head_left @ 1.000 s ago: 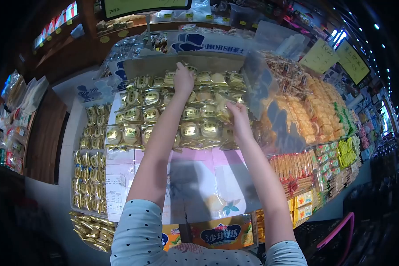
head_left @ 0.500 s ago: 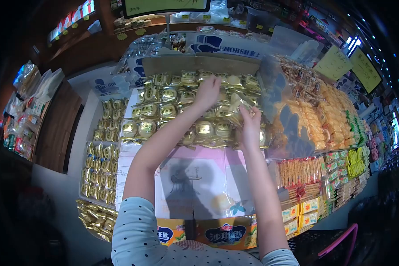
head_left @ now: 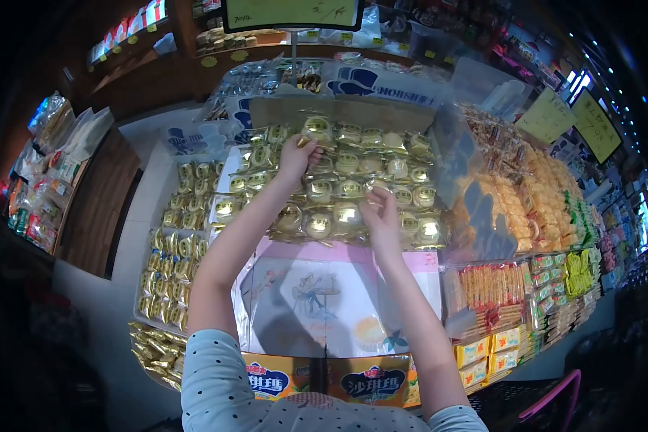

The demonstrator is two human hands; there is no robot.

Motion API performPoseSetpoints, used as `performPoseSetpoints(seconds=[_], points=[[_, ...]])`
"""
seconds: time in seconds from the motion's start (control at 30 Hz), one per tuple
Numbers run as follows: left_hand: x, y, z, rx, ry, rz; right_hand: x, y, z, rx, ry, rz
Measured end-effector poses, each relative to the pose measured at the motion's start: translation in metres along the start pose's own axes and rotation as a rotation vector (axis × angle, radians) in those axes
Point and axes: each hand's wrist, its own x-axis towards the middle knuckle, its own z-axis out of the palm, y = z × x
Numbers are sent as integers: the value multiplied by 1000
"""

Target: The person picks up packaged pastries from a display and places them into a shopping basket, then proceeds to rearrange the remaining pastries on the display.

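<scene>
Gold-wrapped round pastries [head_left: 318, 225] lie in several rows in a display box. Near the back of the rows, my left hand [head_left: 297, 155] has its fingers closed on the edge of one gold packet [head_left: 317, 128], which is lifted a little. My right hand [head_left: 380, 214] is lower and to the right, over the middle rows. Its fingers are bent together at a packet, and whether they hold it is hidden. In front of the pastries lies a pale printed board [head_left: 288, 288] with a table-and-chair drawing.
Left of the box stand trays of small gold packets [head_left: 169, 277]. A clear divider [head_left: 475, 209] separates orange snacks [head_left: 497, 209] on the right. Stick snacks [head_left: 486, 288] lie at the front right, above a dark basket with a pink handle [head_left: 554, 399]. Price signs [head_left: 596, 124] rise at the back.
My left hand has moved left and is now at a different packet. My right hand has moved left and down, away from the packet it held at the right. The view has shifted slightly.
</scene>
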Motion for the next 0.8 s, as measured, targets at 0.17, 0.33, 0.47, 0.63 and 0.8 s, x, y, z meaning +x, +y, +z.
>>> performPoseSetpoints(seconds=[0.17,0.33,0.47,0.63,0.8], points=[[93,-41,-53,325,141,-1,-48,21,0,12,-145,-3],[93,-24,-40,1126,350,84,-77,0,-17,-161,-186,-52],[49,8,-21,1350,233,20,-98,-12,-36,-175,-109,-117],[29,30,-24,1488,286,107,-154,-20,-61,-303,18,-225],[-71,104,22,1428,163,570,-234,-53,-91,-487,-76,-431]])
